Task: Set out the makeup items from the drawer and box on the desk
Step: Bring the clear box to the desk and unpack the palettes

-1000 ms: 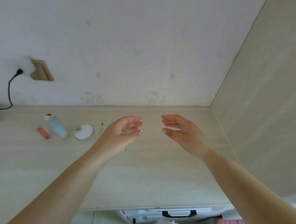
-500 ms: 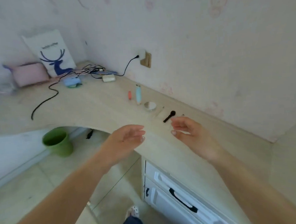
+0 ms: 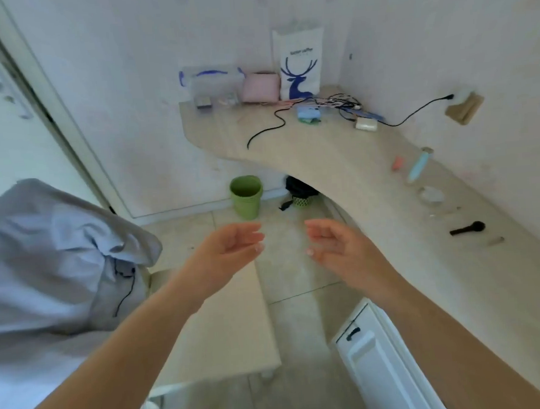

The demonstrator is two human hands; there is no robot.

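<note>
Left hand [image 3: 225,251] and right hand [image 3: 337,247] are both raised over the floor, palms facing each other, fingers loosely extended — neither grasps anything. They stand apart from the curved pale wood-grain desk [image 3: 338,156] to the right. Along the desk's wall side lie the set-out makeup items in a row: a small coral-pink tube [image 3: 397,163], a light-blue tube with a clear cap [image 3: 419,165], a round clear compact [image 3: 431,194], a black short-handled brush [image 3: 467,228] and a small pale item [image 3: 495,240], too blurred to identify. At the desk's far end stands a clear plastic box with blue latches [image 3: 212,86], beside a pink pouch [image 3: 261,88]. Below the desk's near end, a white drawer front with a black handle [image 3: 354,333] — closed.
</note>
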